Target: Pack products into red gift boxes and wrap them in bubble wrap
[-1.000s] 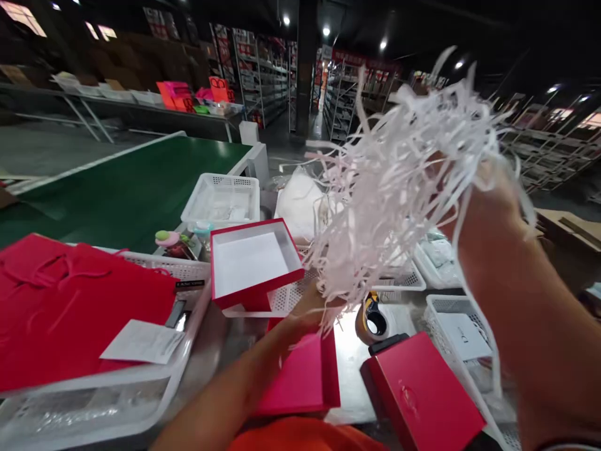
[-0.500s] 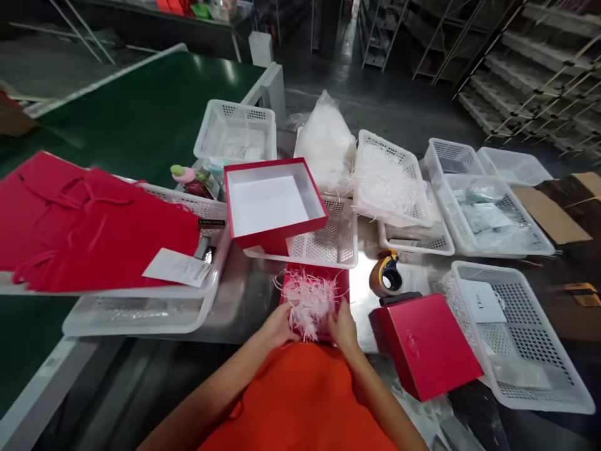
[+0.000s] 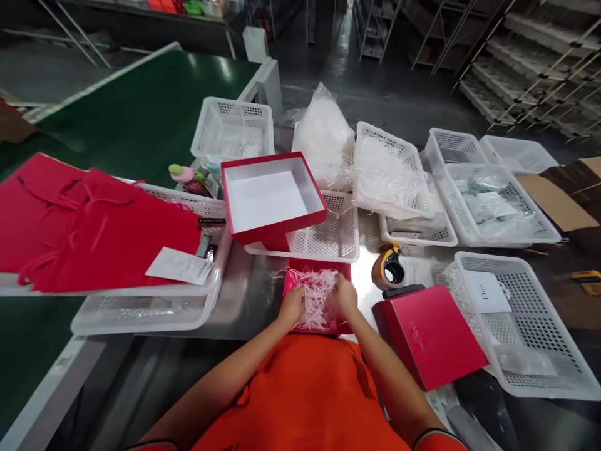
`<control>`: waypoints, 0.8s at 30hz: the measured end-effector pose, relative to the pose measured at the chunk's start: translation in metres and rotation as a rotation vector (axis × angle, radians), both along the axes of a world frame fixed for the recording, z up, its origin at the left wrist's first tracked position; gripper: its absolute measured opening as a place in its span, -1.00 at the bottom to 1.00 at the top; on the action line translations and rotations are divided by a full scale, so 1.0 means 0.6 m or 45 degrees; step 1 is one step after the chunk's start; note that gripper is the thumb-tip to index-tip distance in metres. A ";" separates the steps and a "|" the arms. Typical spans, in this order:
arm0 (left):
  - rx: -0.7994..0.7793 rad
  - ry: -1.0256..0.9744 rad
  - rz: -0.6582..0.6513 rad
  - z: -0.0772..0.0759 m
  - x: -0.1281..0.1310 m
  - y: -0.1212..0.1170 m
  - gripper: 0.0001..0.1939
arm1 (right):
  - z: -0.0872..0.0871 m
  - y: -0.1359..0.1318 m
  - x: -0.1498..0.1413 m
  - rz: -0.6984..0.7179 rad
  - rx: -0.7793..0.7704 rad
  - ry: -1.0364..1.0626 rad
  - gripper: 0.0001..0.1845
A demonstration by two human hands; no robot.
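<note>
The shreds (image 3: 320,300), held up high a second ago, now lie in the open box (image 3: 292,273) on the bench (image 3: 239,294), spread flatter than half a second ago. Both hands have moved forward from the box's near edge. The left hand (image 3: 293,305) and right hand (image 3: 346,294) flank the shreds, fingers curled inward, forearms converging from either side of the body; with fingertips buried, I cannot tell whether they grip or merely press
</note>
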State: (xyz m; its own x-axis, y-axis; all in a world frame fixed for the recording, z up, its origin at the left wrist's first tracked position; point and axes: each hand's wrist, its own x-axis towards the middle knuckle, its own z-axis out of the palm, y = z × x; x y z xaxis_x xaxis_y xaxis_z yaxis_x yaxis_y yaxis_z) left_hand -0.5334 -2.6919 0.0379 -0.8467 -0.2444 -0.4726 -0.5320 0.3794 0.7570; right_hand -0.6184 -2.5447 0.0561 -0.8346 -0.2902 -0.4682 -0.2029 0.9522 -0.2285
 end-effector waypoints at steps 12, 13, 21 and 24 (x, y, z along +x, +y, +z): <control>-0.359 0.024 -0.279 0.028 0.019 -0.027 -0.53 | 0.010 -0.008 0.023 0.177 -0.011 0.124 -0.41; -0.405 0.038 -0.283 0.029 0.012 -0.025 -0.50 | -0.001 -0.008 0.024 0.206 -0.011 0.102 -0.42; -0.441 -0.234 -0.482 -0.025 -0.036 0.022 -0.32 | -0.059 -0.006 0.022 0.095 0.168 -0.130 -0.42; -0.431 -0.185 -0.466 -0.020 -0.008 0.032 -0.40 | -0.042 -0.003 0.035 0.092 0.155 -0.110 -0.40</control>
